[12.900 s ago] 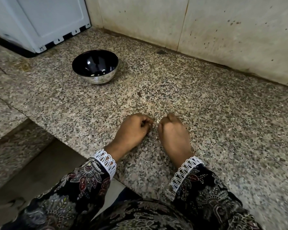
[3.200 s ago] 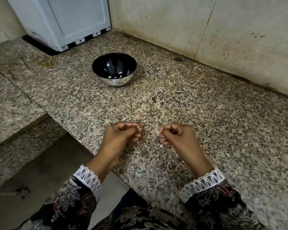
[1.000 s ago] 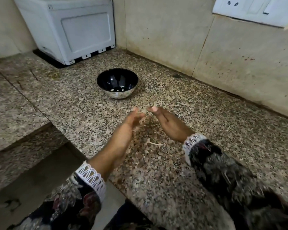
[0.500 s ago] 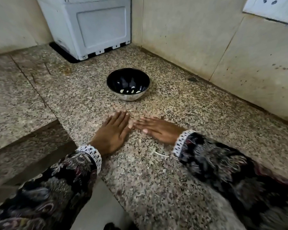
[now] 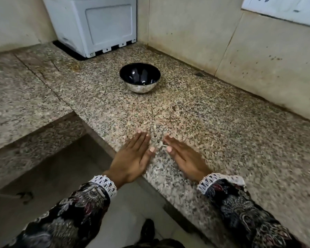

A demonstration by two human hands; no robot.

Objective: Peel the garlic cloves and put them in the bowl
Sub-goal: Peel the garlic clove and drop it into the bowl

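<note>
Now | left hand and right hand laid flat, fingers straight, on granite counter | pale scraps, possibly garlic skins, seen between fingertips | steel bowl set well beyond.

A speckled granite counter runs in front of me, its near edge dropping to a lower granite ledge on the left. At the far left, in the corner, stands a white box-shaped appliance on a black base. Beige wall tiles marked with dark specks back the counter along the far side. A white switch plate sits on the wall at the far right. Below the counter edge I see grey floor
</note>
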